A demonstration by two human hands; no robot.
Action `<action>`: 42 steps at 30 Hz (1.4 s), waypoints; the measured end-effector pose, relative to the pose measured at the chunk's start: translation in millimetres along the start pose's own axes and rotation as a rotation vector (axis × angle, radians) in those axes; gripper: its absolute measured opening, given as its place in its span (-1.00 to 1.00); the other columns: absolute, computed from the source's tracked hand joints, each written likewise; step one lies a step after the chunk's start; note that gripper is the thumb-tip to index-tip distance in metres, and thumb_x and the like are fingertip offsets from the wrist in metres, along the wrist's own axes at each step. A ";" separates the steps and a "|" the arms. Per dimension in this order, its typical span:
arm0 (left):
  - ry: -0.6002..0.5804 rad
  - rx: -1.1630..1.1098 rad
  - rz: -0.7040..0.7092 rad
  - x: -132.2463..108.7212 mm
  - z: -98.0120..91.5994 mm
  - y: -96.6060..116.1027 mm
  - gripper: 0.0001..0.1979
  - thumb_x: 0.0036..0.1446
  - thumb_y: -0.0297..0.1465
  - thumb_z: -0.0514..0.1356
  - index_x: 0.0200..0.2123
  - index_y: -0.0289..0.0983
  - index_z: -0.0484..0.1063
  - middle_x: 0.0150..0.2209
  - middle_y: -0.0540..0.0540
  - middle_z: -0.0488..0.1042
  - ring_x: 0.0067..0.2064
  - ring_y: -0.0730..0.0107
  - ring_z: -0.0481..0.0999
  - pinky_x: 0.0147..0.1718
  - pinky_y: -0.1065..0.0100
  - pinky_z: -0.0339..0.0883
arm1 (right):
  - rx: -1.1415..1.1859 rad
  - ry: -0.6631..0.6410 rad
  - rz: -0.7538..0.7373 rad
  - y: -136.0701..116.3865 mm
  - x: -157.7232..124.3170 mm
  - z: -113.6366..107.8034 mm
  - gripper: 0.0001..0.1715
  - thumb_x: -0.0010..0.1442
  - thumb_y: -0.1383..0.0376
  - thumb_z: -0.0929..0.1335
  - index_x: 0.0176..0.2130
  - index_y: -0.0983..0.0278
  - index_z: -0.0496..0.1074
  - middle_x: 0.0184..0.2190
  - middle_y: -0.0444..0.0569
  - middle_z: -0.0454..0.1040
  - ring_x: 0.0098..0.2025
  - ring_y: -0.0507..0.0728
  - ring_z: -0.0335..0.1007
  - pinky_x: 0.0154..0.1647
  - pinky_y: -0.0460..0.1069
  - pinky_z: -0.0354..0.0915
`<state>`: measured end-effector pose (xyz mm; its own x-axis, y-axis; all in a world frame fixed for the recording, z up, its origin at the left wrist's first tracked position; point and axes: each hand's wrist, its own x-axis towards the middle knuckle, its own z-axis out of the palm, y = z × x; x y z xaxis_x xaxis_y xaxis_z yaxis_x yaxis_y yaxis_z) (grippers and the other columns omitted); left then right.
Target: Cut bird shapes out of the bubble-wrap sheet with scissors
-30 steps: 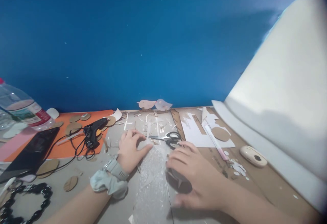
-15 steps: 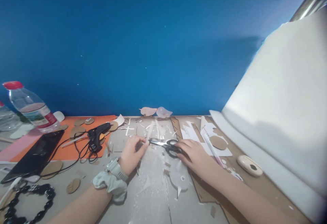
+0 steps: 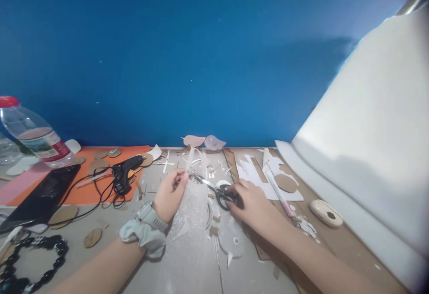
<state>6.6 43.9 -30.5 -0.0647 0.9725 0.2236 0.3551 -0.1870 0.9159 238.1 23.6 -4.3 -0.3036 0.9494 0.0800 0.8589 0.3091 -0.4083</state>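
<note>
My left hand (image 3: 170,194), a watch and a pale scrunchie at its wrist, pinches the lower end of a narrow whitish strip (image 3: 190,157) that stands up from the fingertips. In my right hand (image 3: 250,202) are black-handled scissors (image 3: 221,196), whose blades point left and reach the strip beside the left fingers. Whether the blades are cutting it I cannot tell. Beneath both hands lies a shiny, see-through sheet (image 3: 187,245). A grey bird-shaped cutout (image 3: 231,236) with an eye and a white beak rests just below my right hand.
At the left are a glue gun (image 3: 124,173) on orange paper (image 3: 90,195), a dark phone-like slab (image 3: 40,200), a water bottle (image 3: 42,144) and a beaded bracelet (image 3: 60,251). Two small birds (image 3: 204,141) stand by the wall. Rightward lie a marker (image 3: 278,191) and cardboard (image 3: 348,249).
The scissors have tilted, with their handles lower and their tips higher. The strip in my left hand now stands more upright, and the left hand has shifted slightly left and up.
</note>
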 end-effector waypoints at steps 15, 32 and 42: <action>0.044 -0.240 -0.011 -0.1 -1.7 7.2 -0.83 0.07 -0.28 0.11 -0.34 -0.27 0.31 -0.44 0.02 0.39 -0.39 0.45 0.37 -0.38 0.46 0.23 | -0.013 0.038 -0.028 -0.4 3.7 5.8 -0.78 0.14 0.21 0.24 -0.27 0.24 0.41 -0.29 -0.01 0.34 -0.21 0.16 0.26 -0.21 0.02 0.14; 0.067 -0.266 -0.013 -3.1 -3.2 11.1 -0.78 0.05 -0.23 0.14 -0.35 -0.29 0.31 -0.49 0.04 0.35 -0.47 0.51 0.30 -0.45 0.49 0.19 | 0.181 0.085 0.191 4.1 0.1 -4.4 -0.74 0.16 0.18 0.17 -0.18 0.19 0.28 -0.34 -0.08 0.42 -0.32 0.12 0.35 -0.31 0.00 0.20; -0.013 -0.125 0.044 -3.8 -0.9 6.8 -0.77 0.13 -0.22 0.06 -0.36 -0.28 0.34 -0.47 0.01 0.38 -0.42 0.45 0.36 -0.40 0.45 0.23 | 1.049 -0.133 0.159 -4.1 -7.0 4.7 -0.76 0.17 0.20 0.25 -0.14 0.21 0.23 -0.33 -0.11 0.31 -0.50 -0.06 0.16 -0.49 -0.11 0.14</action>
<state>8.5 38.8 -24.8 -0.0391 0.9647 0.2606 0.2383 -0.2442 0.9400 234.8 15.5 -7.5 -0.3160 0.9415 -0.1168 0.1277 -0.0798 -0.9886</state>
